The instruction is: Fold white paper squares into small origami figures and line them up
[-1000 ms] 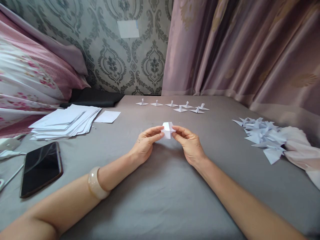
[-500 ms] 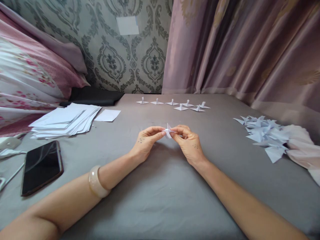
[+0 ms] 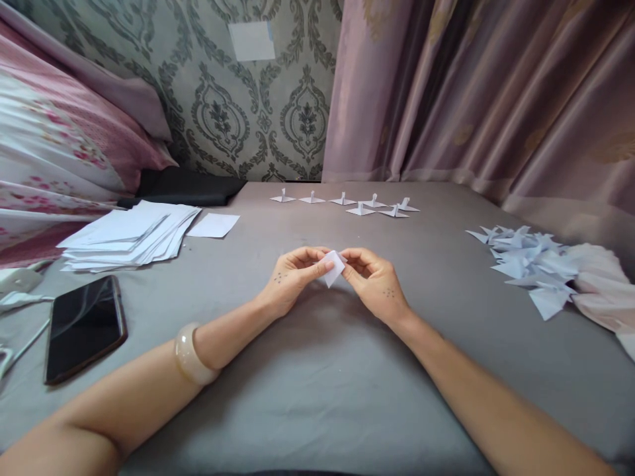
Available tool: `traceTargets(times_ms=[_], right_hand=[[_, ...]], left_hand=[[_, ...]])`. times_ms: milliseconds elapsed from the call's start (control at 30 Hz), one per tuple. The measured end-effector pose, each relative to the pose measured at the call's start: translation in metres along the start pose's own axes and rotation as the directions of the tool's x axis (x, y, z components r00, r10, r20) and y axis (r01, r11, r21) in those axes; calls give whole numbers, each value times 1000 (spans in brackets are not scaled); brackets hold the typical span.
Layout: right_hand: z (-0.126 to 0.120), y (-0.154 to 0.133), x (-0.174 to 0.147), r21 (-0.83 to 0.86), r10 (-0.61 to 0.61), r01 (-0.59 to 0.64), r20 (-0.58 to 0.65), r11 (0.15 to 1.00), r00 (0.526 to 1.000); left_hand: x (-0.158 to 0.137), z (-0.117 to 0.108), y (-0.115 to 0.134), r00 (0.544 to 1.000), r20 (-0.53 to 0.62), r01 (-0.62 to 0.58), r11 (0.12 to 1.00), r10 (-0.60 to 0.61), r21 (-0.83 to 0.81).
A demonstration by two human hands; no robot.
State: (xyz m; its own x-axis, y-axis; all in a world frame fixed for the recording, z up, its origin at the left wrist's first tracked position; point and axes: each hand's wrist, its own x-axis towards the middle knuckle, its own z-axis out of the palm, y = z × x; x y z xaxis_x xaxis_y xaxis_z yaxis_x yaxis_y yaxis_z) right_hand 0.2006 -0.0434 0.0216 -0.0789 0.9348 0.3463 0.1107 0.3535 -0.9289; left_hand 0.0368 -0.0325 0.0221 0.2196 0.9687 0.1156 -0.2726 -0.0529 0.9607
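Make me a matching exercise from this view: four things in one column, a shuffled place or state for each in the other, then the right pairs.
Things:
1. Smartphone
2. Bangle
3. Folded white paper
4. Paper stack

Places and states:
A. Between the fingers of the left hand and the right hand
B. Next to a single white sheet, in front of the folded black cloth
C. Lying with its dark screen up, beside a white cable
D. Around the left forearm

Right pairs: 1-C, 2-D, 3-A, 4-B

Gray surface (image 3: 307,403) (draped, seemingly): papers (image 3: 124,241), phone (image 3: 86,327), origami (image 3: 533,259).
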Motion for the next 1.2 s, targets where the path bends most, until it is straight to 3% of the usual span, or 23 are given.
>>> traceTargets(times_ms=[200, 533, 667, 833, 1200], right_hand=[[1, -6, 0, 132, 113, -112, -1, 985, 994], [-1, -3, 2, 131, 238, -234, -14, 963, 971], [-4, -4, 3, 181, 220, -230, 74, 956, 973], [2, -6, 2, 144, 218, -217, 11, 965, 976], [4, -5, 2, 130, 238, -233, -20, 964, 971]], left_hand=[[1, -1, -4, 998, -38, 57, 998, -58, -36], [0, -1, -4, 990, -68, 117, 992, -120, -48], [3, -3, -4, 972, -62, 212, 960, -227, -182], [4, -2, -6, 953, -37, 278, 917, -301, -285], [0, 6, -5, 960, -79, 235, 929, -267, -286]])
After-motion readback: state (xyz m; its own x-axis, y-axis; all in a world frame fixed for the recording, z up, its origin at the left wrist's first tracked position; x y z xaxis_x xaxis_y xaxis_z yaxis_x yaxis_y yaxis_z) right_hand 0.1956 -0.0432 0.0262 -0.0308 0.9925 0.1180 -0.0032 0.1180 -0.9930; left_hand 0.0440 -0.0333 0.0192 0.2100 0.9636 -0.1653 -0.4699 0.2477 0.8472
